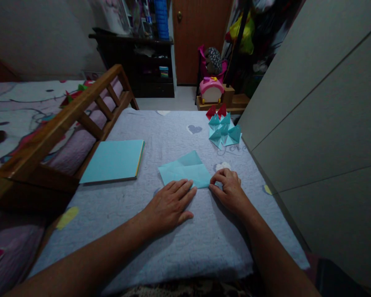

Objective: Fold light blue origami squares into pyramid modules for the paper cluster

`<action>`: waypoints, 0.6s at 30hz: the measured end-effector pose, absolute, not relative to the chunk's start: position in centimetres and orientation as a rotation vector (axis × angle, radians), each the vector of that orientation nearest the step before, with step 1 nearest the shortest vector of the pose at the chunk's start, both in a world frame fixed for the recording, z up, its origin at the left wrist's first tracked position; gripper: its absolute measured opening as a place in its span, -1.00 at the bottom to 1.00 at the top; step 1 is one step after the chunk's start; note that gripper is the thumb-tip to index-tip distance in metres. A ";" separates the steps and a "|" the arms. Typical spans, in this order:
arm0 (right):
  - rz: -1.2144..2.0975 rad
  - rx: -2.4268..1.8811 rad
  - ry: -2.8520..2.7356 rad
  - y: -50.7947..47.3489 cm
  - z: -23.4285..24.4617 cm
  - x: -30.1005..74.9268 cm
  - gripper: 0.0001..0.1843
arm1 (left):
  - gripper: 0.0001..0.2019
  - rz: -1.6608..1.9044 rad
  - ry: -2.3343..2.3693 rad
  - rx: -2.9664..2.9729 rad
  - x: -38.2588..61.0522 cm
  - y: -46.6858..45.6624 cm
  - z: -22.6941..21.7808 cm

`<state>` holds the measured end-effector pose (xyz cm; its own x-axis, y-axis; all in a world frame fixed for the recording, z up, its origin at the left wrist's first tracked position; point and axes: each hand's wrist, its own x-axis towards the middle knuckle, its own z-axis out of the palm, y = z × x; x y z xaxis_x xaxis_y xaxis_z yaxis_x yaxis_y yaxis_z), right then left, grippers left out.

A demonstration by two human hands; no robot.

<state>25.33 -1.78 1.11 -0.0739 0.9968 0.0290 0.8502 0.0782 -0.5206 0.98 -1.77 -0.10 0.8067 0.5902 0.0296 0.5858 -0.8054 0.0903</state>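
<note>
A light-blue sheet of origami paper [185, 171], partly folded and creased, lies on the cloth-covered surface in front of me. My left hand [173, 204] rests flat on its near edge with the fingers stretched out. At the paper's right corner, my right hand [228, 187] pinches the tip between thumb and forefinger. Farther off to the right stand several folded blue paper pieces [224, 131], with red folded paper [215, 111] just behind them. A stack of coloured paper [114, 161], blue on top, sits to the left, apart from both hands.
Pale patterned cloth [167, 128] covers the work surface. A wooden bed rail [89, 123] runs along the left side, and a light cabinet [321, 123] borders the right. Beyond the far edge are a pink toy case [211, 90], a dark shelf [139, 66] and a brown door [200, 37].
</note>
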 end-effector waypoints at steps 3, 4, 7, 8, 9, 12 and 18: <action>0.486 -1.839 -2.002 -1.8 1.0 25.1 -0.96 | -0.37 0.080 0.954 2.910 0.9 -1.9 -0.1; 0.466 -1.845 -2.001 -1.7 0.9 25.0 -0.95 | -0.37 0.083 0.952 2.912 0.9 -1.9 -0.1; 0.419 -1.860 -1.987 -1.7 0.6 24.7 -0.93 | -0.37 0.099 0.948 2.911 0.9 -1.9 -0.2; 0.414 -1.858 -1.984 -1.6 0.5 24.7 -0.92 | -0.38 0.107 0.948 2.909 0.9 -1.9 -0.3; 0.413 -1.853 -1.983 -1.6 0.4 24.6 -0.92 | -0.38 0.114 0.946 2.907 0.9 -1.9 -0.3; 0.409 -1.836 -1.986 -1.5 0.2 24.5 -0.92 | -0.39 0.108 0.943 2.897 1.0 -1.9 -0.3; 0.388 -1.837 -1.993 -1.5 -0.1 24.3 -0.93 | -0.37 0.063 0.955 2.904 1.1 -1.9 -0.1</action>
